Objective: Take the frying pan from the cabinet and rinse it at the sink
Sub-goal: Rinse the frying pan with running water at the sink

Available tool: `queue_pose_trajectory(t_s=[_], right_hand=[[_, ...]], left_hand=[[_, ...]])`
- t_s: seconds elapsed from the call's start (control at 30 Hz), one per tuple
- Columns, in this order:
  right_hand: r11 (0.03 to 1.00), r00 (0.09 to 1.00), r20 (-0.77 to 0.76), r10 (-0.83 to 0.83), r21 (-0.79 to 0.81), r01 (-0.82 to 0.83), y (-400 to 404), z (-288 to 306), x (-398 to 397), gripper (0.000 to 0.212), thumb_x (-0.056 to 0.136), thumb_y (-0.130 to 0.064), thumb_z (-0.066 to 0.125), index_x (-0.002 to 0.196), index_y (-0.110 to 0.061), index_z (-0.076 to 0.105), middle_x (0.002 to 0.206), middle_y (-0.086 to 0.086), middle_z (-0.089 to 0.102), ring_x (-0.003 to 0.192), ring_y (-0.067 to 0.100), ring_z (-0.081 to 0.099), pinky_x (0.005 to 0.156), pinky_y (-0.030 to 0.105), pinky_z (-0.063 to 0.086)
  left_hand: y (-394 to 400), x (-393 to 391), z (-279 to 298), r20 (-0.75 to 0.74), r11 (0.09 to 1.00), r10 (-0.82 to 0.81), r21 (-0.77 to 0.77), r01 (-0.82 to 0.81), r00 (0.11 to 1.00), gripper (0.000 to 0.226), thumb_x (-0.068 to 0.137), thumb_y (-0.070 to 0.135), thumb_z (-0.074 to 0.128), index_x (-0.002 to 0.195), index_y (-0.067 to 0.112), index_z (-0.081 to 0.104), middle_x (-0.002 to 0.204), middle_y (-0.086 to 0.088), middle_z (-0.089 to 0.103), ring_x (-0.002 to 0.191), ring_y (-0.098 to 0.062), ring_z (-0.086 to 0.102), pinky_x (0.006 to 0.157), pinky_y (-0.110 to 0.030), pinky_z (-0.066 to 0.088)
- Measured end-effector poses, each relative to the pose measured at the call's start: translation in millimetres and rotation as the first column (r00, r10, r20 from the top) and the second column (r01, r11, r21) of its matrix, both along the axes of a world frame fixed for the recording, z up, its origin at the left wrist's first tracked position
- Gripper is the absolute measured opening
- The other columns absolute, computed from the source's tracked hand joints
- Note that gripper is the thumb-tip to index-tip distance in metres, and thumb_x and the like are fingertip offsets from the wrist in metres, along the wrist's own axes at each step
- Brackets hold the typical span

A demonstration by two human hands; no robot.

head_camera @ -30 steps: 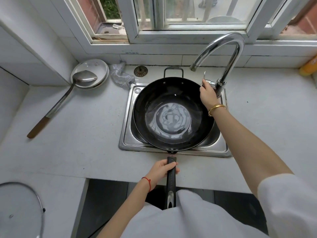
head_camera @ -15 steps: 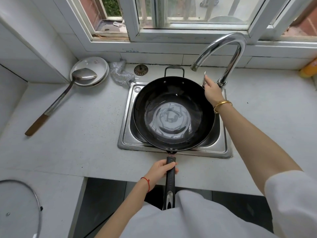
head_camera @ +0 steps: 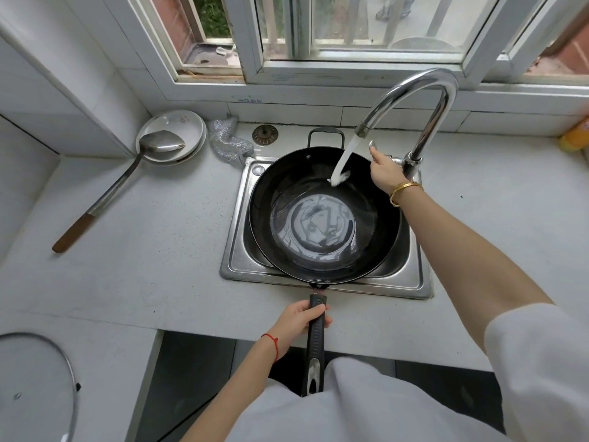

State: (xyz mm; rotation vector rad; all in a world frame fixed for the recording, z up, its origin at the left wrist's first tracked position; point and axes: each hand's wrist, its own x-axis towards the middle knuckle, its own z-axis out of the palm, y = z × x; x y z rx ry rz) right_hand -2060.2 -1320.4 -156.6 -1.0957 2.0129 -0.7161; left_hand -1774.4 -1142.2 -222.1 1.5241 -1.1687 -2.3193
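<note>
A large black frying pan (head_camera: 322, 215) rests across the steel sink (head_camera: 237, 250), a pool of water in its bottom. My left hand (head_camera: 301, 317) grips the pan's long black handle (head_camera: 315, 346) at the counter's front edge. My right hand (head_camera: 384, 172) is on the lever of the chrome tap (head_camera: 417, 100), behind the pan's right rim. A white stream of water (head_camera: 344, 161) runs from the spout onto the pan's far inner wall.
A metal ladle (head_camera: 127, 180) with a wooden grip lies on the counter at left, its bowl on stacked white plates (head_camera: 178, 129). A steel scourer (head_camera: 228, 140) and a drain plug (head_camera: 265, 134) sit behind the sink. A glass lid (head_camera: 38, 378) lies bottom left. An orange bottle (head_camera: 577, 137) stands far right.
Water now pours from the tap into the pan; before, none ran. My right hand shifted slightly on the tap lever. The left hand keeps its grip on the handle.
</note>
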Motion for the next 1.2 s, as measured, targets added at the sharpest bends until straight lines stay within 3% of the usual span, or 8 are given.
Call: queue_pose_trajectory(t_s=[0.13, 0.27, 0.43, 0.7, 0.87, 0.93, 1.07, 1.2], right_hand=[[0.996, 0.998, -0.001, -0.063, -0.059, 0.062, 4.4, -6.6, 5.7, 0.055, 0.098, -0.007, 0.029, 0.151, -0.021, 0.032, 0.137, 0.018, 0.054, 0.092, 0.024, 0.055, 0.081, 0.028, 0.043], [0.956, 0.968, -0.036, -0.250, -0.167, 0.241, 24.5, -15.3, 13.1, 0.040, 0.097, -0.008, 0.034, 0.130, -0.007, 0.057, 0.123, 0.016, 0.063, 0.103, 0.027, 0.059, 0.092, 0.032, 0.047], [0.930, 0.939, -0.044, -0.342, -0.159, 0.331, 82.6, -23.0, 38.7, 0.028, 0.094, -0.015, 0.041, 0.090, -0.004, 0.066, 0.092, 0.012, 0.070, 0.086, 0.026, 0.063, 0.067, 0.025, 0.040], [0.979, 0.995, -0.093, -0.037, 0.198, 0.055, 194.5, -30.9, 116.7, 0.028, 0.091, -0.024, 0.050, 0.066, -0.011, 0.053, 0.066, 0.004, 0.057, 0.069, 0.024, 0.057, 0.063, 0.033, 0.046], [0.848, 0.919, 0.385, 0.082, 0.457, -0.267, 231.1, -41.1, 165.6, 0.026, 0.089, -0.034, 0.052, 0.107, -0.015, 0.056, 0.089, 0.004, 0.063, 0.075, 0.015, 0.062, 0.069, 0.031, 0.059], [0.883, 0.864, 0.501, -0.047, 0.425, -0.199, 235.3, -46.9, 181.1, 0.038, 0.082, -0.030, 0.057, 0.117, -0.016, 0.050, 0.093, 0.009, 0.066, 0.077, 0.018, 0.066, 0.065, 0.033, 0.058], [0.893, 0.646, 0.636, -0.421, 0.417, 0.172, 240.7, -51.8, 207.2, 0.011, 0.091, -0.014, 0.053, 0.090, -0.003, 0.057, 0.059, 0.009, 0.054, 0.050, 0.019, 0.057, 0.052, 0.031, 0.053], [0.842, 0.737, 0.421, -0.529, 0.366, 0.395, 245.1, -54.4, 227.1, 0.019, 0.092, -0.024, 0.056, 0.097, -0.005, 0.060, 0.057, 0.005, 0.054, 0.036, 0.011, 0.051, 0.038, 0.021, 0.045]], left_hand=[[1.0, 0.3, 0.3, 0.002, 1.000, 0.009, -0.007, -0.009, 1.000, 0.030, 0.098, 0.025, 0.051, 0.120, 0.007, 0.062, 0.089, 0.001, 0.072, 0.090, -0.011, 0.067, 0.098, -0.031, 0.046], [0.8, 0.2, -0.2, 0.005, 1.000, 0.013, -0.011, -0.013, 1.000, 0.028, 0.098, 0.024, 0.051, 0.119, 0.008, 0.062, 0.089, 0.001, 0.072, 0.088, -0.011, 0.068, 0.095, -0.028, 0.047], [1.2, -1.1, -1.9, 0.018, 1.000, 0.014, -0.018, -0.013, 1.000, 0.025, 0.098, 0.024, 0.052, 0.115, 0.010, 0.063, 0.096, -0.003, 0.073, 0.094, -0.015, 0.068, 0.090, -0.026, 0.048], [-1.2, -5.4, -3.7, 0.035, 0.999, 0.043, -0.016, -0.042, 0.998, 0.021, 0.097, 0.020, 0.053, 0.113, 0.008, 0.060, 0.096, -0.004, 0.072, 0.095, -0.021, 0.065, 0.083, -0.026, 0.051], [-0.1, -7.4, -1.2, 0.032, 0.995, 0.080, 0.050, -0.082, 0.996, 0.016, 0.097, 0.019, 0.054, 0.102, 0.009, 0.064, 0.090, -0.007, 0.067, 0.077, -0.015, 0.063, 0.064, -0.018, 0.053], [-1.7, -6.7, 0.4, 0.018, 0.994, 0.068, 0.083, -0.070, 0.998, 0.018, 0.097, 0.021, 0.053, 0.104, 0.009, 0.065, 0.099, -0.011, 0.068, 0.074, -0.015, 0.065, 0.060, -0.019, 0.053], [-0.9, -2.2, 7.9, 0.018, 0.996, 0.000, 0.093, -0.001, 1.000, 0.028, 0.100, 0.025, 0.047, 0.117, 0.007, 0.059, 0.107, -0.009, 0.069, 0.040, -0.008, 0.054, 0.033, -0.016, 0.035], [-1.2, 0.1, 3.7, -0.037, 0.996, -0.024, 0.081, 0.027, 0.999, 0.033, 0.100, 0.028, 0.046, 0.120, 0.004, 0.057, 0.098, -0.008, 0.067, 0.064, -0.017, 0.062, 0.041, -0.026, 0.044]])
